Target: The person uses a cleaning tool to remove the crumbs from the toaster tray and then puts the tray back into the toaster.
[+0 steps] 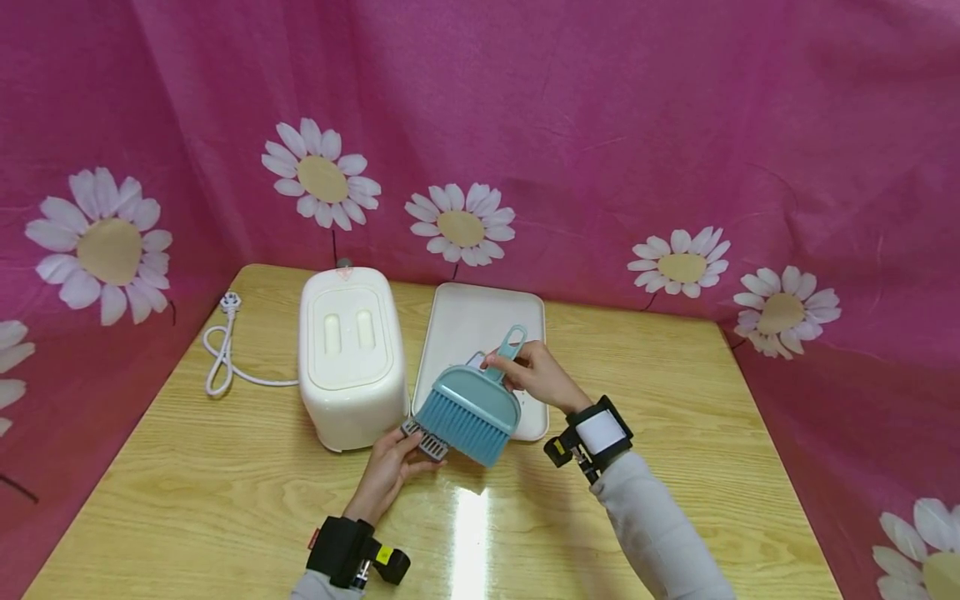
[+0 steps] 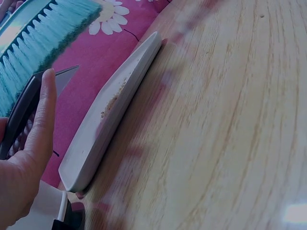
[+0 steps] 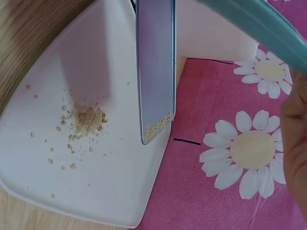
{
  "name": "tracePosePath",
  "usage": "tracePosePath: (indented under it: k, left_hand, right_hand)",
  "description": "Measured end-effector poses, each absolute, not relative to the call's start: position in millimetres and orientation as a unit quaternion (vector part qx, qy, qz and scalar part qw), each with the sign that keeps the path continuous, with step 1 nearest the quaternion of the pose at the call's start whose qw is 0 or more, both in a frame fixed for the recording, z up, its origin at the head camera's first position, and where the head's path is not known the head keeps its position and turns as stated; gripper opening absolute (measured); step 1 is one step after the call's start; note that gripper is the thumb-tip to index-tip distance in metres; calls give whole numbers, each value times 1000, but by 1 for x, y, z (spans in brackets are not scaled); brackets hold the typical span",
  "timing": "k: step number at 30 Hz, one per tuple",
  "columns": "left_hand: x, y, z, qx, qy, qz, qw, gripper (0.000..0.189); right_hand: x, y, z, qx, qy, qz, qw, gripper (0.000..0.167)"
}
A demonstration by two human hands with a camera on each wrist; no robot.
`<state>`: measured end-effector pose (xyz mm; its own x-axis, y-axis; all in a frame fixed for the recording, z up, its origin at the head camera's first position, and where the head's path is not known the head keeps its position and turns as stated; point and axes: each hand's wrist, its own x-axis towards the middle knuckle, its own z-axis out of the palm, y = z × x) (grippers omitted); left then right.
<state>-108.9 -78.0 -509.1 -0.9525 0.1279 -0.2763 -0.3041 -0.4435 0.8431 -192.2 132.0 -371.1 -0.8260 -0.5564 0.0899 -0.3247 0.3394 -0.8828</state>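
My right hand grips the handle of a teal hand brush, its bristles pointing down toward the left hand. Between the fingers and thumb of my left hand is the dark slotted end of a crumb tray. In the right wrist view the metal crumb tray tilts over a white tray, with crumbs gathered at its lower end. A small heap of crumbs lies on the white tray, with loose bits around it. The brush overlaps much of the crumb tray in the head view.
A cream toaster stands left of the white tray, its two top slots covered. Its white cord runs left to a plug on the wooden table. A pink flowered cloth hangs behind the table.
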Motion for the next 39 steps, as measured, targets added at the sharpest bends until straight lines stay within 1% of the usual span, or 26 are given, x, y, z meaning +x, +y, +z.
tracePosePath:
  k: [13, 20, 28, 33, 39]
  left_hand:
    - [-108, -76, -510, -95, 517, 841, 128, 39]
    - [-107, -79, -513, -97, 516, 842, 123, 37]
    - [-106, -81, -515, -101, 513, 843, 125, 38]
    - [-105, -83, -515, -109, 514, 841, 128, 39]
    - [-105, -85, -514, -115, 519, 838, 125, 40]
  right_hand:
    - [-195, 137, -369, -264, 825, -490, 103, 20]
    - [-199, 141, -368, -255, 839, -476, 72, 20]
    - [-202, 146, -375, -199, 840, -500, 63, 22]
    - [-204, 150, -379, -159, 849, -502, 45, 23]
    - [-206, 154, -381, -140, 847, -511, 26, 24]
